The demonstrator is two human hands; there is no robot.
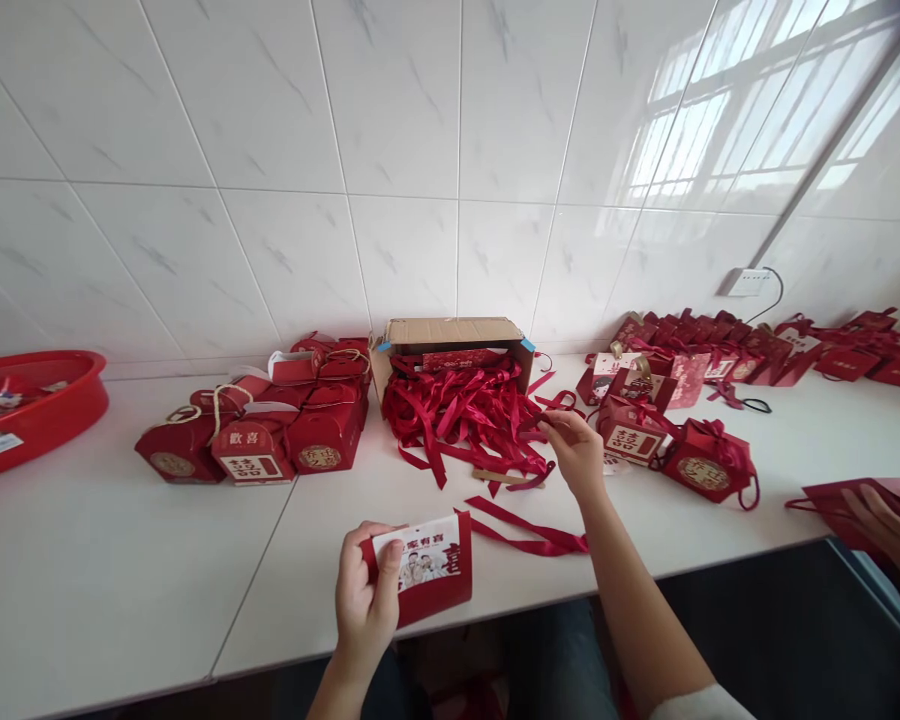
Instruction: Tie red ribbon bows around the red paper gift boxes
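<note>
My left hand (366, 600) is closed on a flat red gift box with a white printed label (427, 565), held near the front edge of the white counter (120, 580). My right hand (576, 450) reaches forward and pinches a red ribbon (531, 424) at the edge of a heap of red ribbons (457, 415). The heap spills out of an open cardboard box (450, 333) lying on its side against the wall. Two loose ribbons (529, 530) lie on the counter between my hands.
Folded red gift boxes (270, 425) stand in a group to the left, with more ribboned ones (690, 440) to the right. A red basin (34, 405) sits at the far left. Another person's hand (889, 530) holds a red box at the right edge.
</note>
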